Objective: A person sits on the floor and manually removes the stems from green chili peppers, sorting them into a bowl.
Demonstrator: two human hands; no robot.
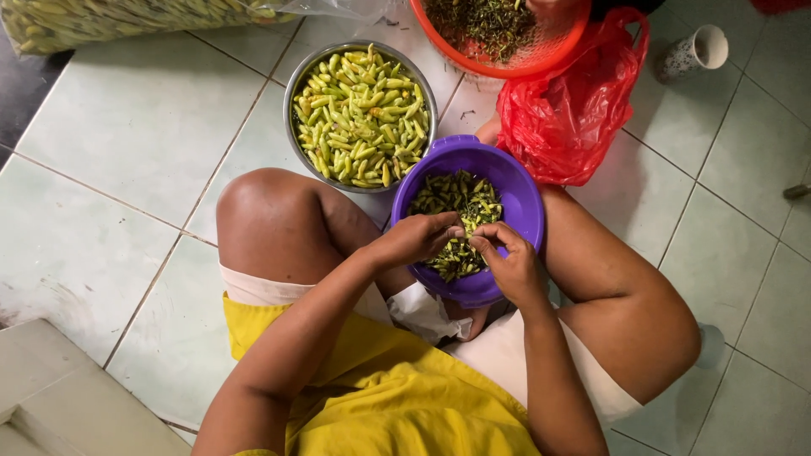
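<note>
A person sits cross-legged on the tiled floor [127, 118], so the purple bowl [515, 181] of green stems rests between the legs, under both hands. A steel bowl [297, 84] of chilies stands just beyond. Left hand [414, 239] and right hand [511, 262] meet over the purple bowl, fingers [486, 241] pinched on one small chili [463, 234].

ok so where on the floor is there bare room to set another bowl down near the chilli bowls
Bare tiles lie to the left of the steel bowl, below the clear bag. More bare tile lies right of the red bag, below the cup. Crowded between purple bowl, steel bowl and orange basket.
</note>
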